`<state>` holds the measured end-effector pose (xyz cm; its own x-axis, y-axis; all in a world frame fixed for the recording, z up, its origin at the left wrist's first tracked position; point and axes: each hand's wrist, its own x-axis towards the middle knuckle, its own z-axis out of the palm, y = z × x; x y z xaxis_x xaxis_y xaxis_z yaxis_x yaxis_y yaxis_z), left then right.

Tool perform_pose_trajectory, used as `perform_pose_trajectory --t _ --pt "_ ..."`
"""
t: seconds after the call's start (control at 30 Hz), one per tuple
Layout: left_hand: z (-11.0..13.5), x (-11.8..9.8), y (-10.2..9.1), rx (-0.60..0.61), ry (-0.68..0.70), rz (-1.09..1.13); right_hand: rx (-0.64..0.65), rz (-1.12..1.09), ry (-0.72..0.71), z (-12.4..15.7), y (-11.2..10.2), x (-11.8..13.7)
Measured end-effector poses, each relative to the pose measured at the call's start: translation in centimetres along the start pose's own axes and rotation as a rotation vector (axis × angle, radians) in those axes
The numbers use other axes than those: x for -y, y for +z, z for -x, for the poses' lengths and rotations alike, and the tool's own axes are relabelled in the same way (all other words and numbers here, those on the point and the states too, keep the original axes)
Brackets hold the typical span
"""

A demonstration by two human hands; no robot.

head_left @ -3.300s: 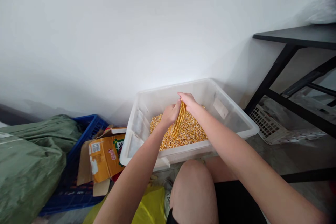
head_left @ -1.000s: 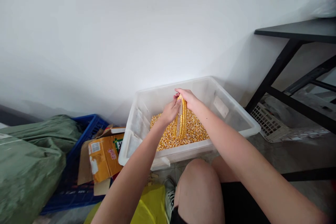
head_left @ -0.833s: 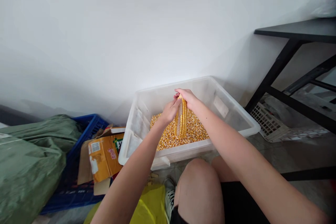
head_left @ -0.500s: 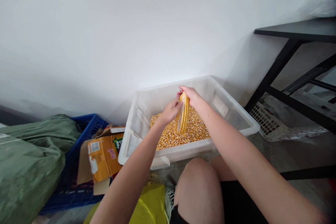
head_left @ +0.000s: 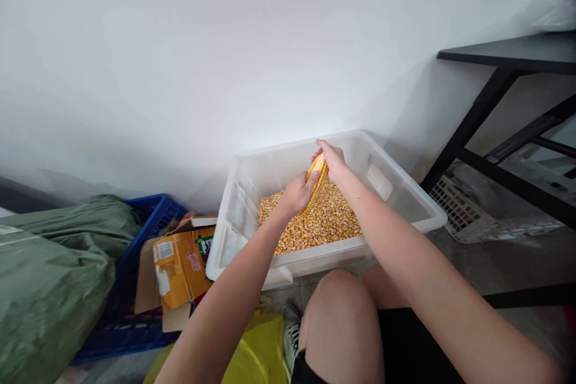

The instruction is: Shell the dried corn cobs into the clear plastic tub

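A yellow ear of corn (head_left: 321,183) is tilted between my two hands, with a pale strip bared of kernels near its upper end. My left hand (head_left: 299,191) wraps round its lower left side, the thumb lying along the cob. Around the upper end closes my right hand (head_left: 332,159), its fingers partly hidden behind the corn. Below both hands, loose corn kernels (head_left: 330,225) cover the bottom of a translucent white plastic tub (head_left: 288,264).
Left of the tub, a torn orange cardboard box (head_left: 182,267) and a green bag (head_left: 49,288) lie on a blue crate (head_left: 148,336). A yellow bag (head_left: 256,351) is on the floor by my shoe. A black table (head_left: 504,60) and a white basket (head_left: 463,207) stand at right.
The ear of corn has tilted over to the right. My left hand has shifted lower, now wrapped round its side, and my right hand has moved slightly up and right.
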<state>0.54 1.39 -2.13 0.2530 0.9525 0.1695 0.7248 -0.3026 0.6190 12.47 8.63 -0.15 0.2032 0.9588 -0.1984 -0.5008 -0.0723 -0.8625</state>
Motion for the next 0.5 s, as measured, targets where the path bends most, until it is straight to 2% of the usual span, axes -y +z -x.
perform_pose_trajectory --t 0.2,0.5 --pt "-0.2 0.4 0.0 -0.035 0.005 -0.012 -0.016 0.091 -0.076 0.3 0.4 -1.7" --pt "-0.1 -0.1 -0.3 -0.032 0.022 -0.090 0.044 0.053 -0.129 -0.2 0.0 -1.7"
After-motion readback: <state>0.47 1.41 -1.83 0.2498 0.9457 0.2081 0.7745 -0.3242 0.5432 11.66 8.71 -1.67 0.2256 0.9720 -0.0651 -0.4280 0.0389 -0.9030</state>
